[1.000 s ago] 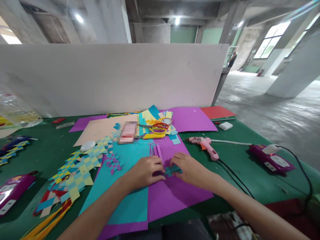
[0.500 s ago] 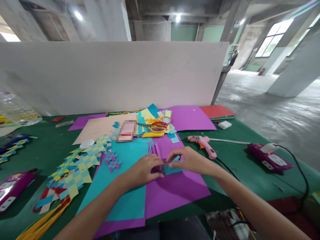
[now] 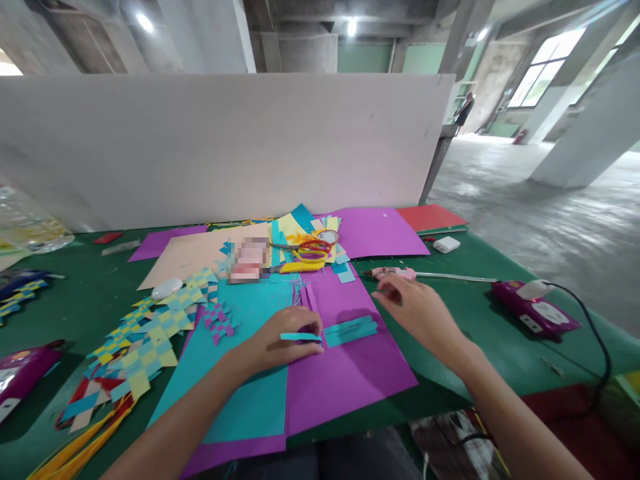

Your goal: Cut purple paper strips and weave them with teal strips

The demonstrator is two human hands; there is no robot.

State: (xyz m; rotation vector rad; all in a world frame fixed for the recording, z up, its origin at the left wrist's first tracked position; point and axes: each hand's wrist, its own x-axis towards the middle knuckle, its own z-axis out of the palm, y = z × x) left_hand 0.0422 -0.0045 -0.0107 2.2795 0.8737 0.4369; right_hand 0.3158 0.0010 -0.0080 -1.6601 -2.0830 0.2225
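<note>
My left hand (image 3: pixel 293 337) is closed in a pinch on a short teal paper strip (image 3: pixel 300 337), with a sliver of purple at its right end. Beside those fingertips, several narrow teal paper strips (image 3: pixel 353 330) lie in a flat row on purple paper (image 3: pixel 350 380). My right hand (image 3: pixel 413 310) is at the paper's right edge, fingers curled but apart, with nothing visible in them. Just behind it is the pink glue gun (image 3: pixel 393 273), its handle hidden by the hand; whether they touch I cannot tell. Teal paper (image 3: pixel 250 400) lies under my left forearm.
Red-handled scissors (image 3: pixel 317 247) and a yellow cutter (image 3: pixel 303 267) lie on paper scraps at the back. Woven checkered pieces (image 3: pixel 163 337) are piled on the left. A purple power strip (image 3: pixel 530 307) with a black cable stands right. A white board (image 3: pixel 225 147) closes off the back.
My right hand has left the left hand's fingertips and moved right, towards the glue gun. My left hand keeps its pinch, and the teal strip now shows. The laid teal strips are uncovered.
</note>
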